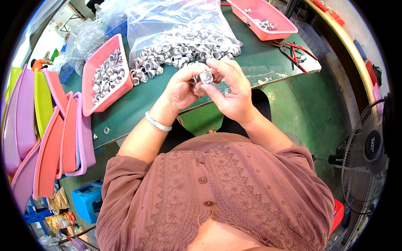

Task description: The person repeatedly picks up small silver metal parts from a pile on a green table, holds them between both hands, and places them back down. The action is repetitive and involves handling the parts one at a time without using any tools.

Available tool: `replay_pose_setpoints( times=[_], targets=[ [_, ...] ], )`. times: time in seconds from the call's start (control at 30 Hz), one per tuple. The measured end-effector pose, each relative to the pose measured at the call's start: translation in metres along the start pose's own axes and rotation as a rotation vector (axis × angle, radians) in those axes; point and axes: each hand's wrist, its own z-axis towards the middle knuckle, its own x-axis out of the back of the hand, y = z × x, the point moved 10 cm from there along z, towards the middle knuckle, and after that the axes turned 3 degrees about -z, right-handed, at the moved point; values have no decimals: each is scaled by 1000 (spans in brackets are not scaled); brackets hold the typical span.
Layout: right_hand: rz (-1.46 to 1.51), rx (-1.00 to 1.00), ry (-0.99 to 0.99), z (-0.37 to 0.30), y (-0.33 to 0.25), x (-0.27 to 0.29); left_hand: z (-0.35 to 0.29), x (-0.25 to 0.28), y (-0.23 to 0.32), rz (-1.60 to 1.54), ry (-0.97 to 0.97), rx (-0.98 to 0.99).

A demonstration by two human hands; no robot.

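Over the front edge of the green table, my two hands meet around a silver metal ring (206, 77) with a broad, squarish face turned up. My right hand (235, 92) pinches it between thumb and fingers. Next to it, the curled fingers of my left hand (182, 86) close on more shiny metal, seemingly another ring, partly hidden by the fingers. Just beyond my hands lies a heap of similar silver rings (180, 52), spilling from a clear plastic bag (176, 21). To the left, a pink basket (127, 83) holds many more rings.
Another pink basket (289, 28) with a few rings stands at the far right. Red-handled pliers (298, 52) lie by the table's right corner. One loose ring (106, 130) sits near the left front edge. Stacked colored baskets (46, 167) rise at left; a fan (368, 150) stands at right.
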Motion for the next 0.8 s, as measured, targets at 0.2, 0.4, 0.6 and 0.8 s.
replay_pose_setpoints(
  times=[0.2, 0.4, 0.6, 0.8],
  targets=[
    [-20, -10, -5, -2, 5, 0, 1, 10, -3, 44, 154, -20],
    [-23, -32, 25, -6, 17, 0, -2, 16, -5, 146, 101, -8],
    [60, -113, 67, -11, 32, 0, -8, 9, -1, 149, 83, -66],
    [31, -103, 65, -11, 32, 1, -10, 6, 1, 215, 46, -112]
  ],
)
